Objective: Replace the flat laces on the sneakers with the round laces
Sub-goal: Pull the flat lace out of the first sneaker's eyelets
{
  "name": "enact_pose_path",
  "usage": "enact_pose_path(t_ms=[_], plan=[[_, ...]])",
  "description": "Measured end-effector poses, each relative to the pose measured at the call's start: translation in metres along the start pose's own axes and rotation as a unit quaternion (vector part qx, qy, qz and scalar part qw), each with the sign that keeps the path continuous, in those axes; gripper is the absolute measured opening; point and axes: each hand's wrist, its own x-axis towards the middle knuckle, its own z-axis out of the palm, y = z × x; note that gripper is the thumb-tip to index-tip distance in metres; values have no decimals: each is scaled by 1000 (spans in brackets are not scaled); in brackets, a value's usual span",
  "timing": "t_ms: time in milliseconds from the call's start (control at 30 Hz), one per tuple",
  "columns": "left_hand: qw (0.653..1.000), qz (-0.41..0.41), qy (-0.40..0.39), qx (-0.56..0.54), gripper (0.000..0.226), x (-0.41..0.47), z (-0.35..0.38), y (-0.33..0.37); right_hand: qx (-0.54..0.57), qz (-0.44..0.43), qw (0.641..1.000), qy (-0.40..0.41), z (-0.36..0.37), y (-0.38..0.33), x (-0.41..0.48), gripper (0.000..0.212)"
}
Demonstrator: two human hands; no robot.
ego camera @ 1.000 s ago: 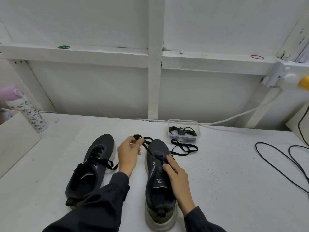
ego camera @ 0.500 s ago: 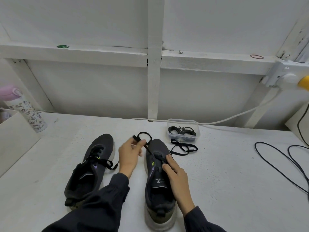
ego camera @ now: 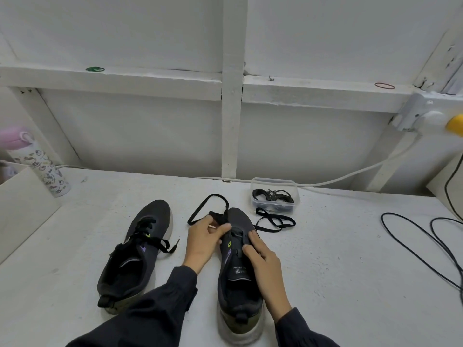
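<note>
The left hand point(ego camera: 204, 242) reaches forward from a dark sleeve, thumb and fingertips pinching a black flat lace point(ego camera: 218, 217) whose ribbon-like loop arcs over the rounded toe of the dark knit sneaker point(ego camera: 238, 286) standing on the white, rough-painted counter point(ego camera: 350, 271). The right hand point(ego camera: 263, 261) lies along that sneaker's throat, fingers fairly straight and pressing on the eyelet area. To the left stands the second sneaker point(ego camera: 137, 251), flat laces loose; beyond the toe, a loose flat lace point(ego camera: 275, 222) lies beside a clear plastic tub point(ego camera: 297, 196) holding coiled round laces point(ego camera: 273, 195).
</note>
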Motion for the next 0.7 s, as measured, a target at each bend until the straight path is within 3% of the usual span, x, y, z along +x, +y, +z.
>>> enact_pose_path(t_ms=[100, 267, 400, 533, 700], plan=[[997, 7, 41, -65, 18, 4, -1, 5, -4, 1, 1000, -7, 0, 0, -1, 50], [996, 4, 37, -82, 17, -7, 6, -4, -50, 0, 999, -16, -3, -3, 4, 53], [996, 1, 31, -85, 20, -13, 4, -10, -121, -59, 991, -9, -9, -17, 16, 29], [998, -4, 15, -56, 19, -16, 5, -21, -281, -133, 950, -7, -2, -28, 37, 11], [998, 55, 15, -6, 10, -13, 3, -18, -434, -167, 885, -12, 10, -36, 48, 13]])
